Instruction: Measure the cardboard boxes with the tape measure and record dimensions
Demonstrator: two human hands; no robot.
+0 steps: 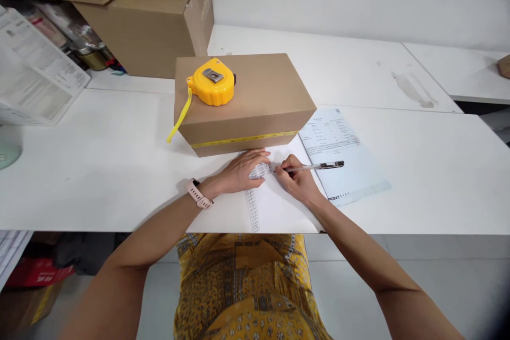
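Note:
My right hand (297, 180) is closed round a pen (319, 166), its tip down on a white printed sheet (279, 207) at the table's front edge. My left hand (245, 170) lies flat on the same sheet with fingers stretched out, a watch on its wrist. Just behind both hands stands a brown cardboard box (263, 98) with yellow tape along its front. A yellow tape measure (212, 85) rests on the box's top left, its strap hanging over the side.
A pale blue form (350, 164) lies right of the sheet on the white table (99, 170). Large cardboard boxes (155, 21) are stacked at the back left, printed papers (32, 69) lean at far left. A second table (458, 71) adjoins at right.

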